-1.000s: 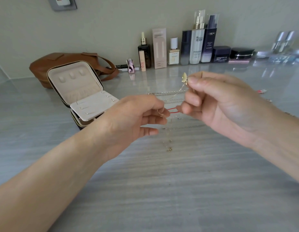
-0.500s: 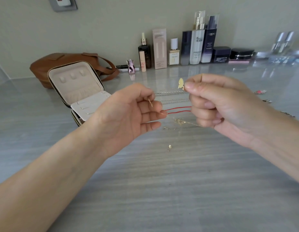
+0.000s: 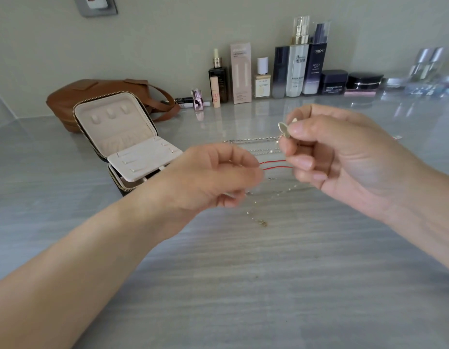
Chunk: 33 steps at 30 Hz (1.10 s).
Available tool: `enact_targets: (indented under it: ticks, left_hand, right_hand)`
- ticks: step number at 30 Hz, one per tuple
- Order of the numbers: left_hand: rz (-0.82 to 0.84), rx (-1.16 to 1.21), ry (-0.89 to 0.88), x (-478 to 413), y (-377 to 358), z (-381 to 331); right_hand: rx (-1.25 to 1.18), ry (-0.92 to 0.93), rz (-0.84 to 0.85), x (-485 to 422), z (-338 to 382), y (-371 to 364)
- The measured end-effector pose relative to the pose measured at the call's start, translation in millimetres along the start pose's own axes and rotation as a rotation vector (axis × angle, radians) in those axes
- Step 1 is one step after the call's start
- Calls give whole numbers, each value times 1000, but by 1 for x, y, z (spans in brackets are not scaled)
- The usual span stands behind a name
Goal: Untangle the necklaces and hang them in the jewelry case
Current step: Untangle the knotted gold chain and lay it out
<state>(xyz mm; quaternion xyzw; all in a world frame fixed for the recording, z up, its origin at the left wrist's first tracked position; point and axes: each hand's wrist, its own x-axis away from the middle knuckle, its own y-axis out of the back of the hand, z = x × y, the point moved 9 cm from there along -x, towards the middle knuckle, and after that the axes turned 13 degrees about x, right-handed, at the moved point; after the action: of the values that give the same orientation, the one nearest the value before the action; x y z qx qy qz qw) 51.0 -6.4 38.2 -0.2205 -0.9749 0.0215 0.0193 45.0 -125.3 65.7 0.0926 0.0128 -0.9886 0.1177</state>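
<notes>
Necklaces (image 3: 273, 161) stretch in a tangle between both hands, held above the counter (image 3: 243, 285) just right of the jewelry case (image 3: 117, 127). One loose end (image 3: 262, 222) trails down onto the counter. The left hand (image 3: 213, 177) has its fingers curled, pinching the strands. The right hand (image 3: 344, 157) pinches a gold pendant (image 3: 283, 129) between thumb and forefinger, its other fingers curled round the strands.

The counter is grey and streaked, glossy toward the back, and meets a plain beige wall (image 3: 168, 34) with a grey switch plate (image 3: 97, 6). Cosmetic bottles (image 3: 297, 69) and dark jars (image 3: 334, 81) stand in a row along the wall, and a brown bag (image 3: 92, 94) lies behind the case.

The case stands open with its lid upright. It is lined in cream, with three small tabs near the lid's top. A cream flap (image 3: 143, 159) lies over its base.
</notes>
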Motion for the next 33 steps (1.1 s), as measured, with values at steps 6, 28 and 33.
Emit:
enact_targets:
  ticks: [6, 28, 33]
  left_hand:
    - [23, -307, -53, 3, -9, 3]
    - [-74, -200, 68, 1, 11, 4]
    - [-35, -237, 101, 3, 6, 4]
  right_hand:
    - [2, 46, 30, 0, 6, 0]
    - [436, -111, 259, 6, 19, 23]
    - [739, -312, 462, 18, -13, 20]
